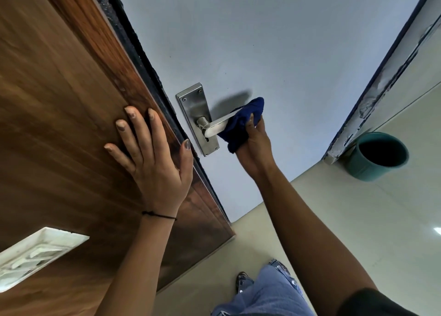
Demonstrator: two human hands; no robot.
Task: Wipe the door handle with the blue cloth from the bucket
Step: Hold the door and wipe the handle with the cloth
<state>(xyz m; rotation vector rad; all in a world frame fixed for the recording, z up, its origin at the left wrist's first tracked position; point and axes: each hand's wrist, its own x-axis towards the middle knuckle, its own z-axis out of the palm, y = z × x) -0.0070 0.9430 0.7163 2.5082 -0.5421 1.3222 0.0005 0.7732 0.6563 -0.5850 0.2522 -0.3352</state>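
My right hand (256,146) gripped the blue cloth (242,122) around the door handle (218,124), mid-wipe; next stroke required travel toward the plate (194,110).

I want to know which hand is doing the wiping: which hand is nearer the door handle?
The right hand: it presses the blue cloth around the outer end of the door handle. The left hand lies flat on the wooden panel, apart from the handle.
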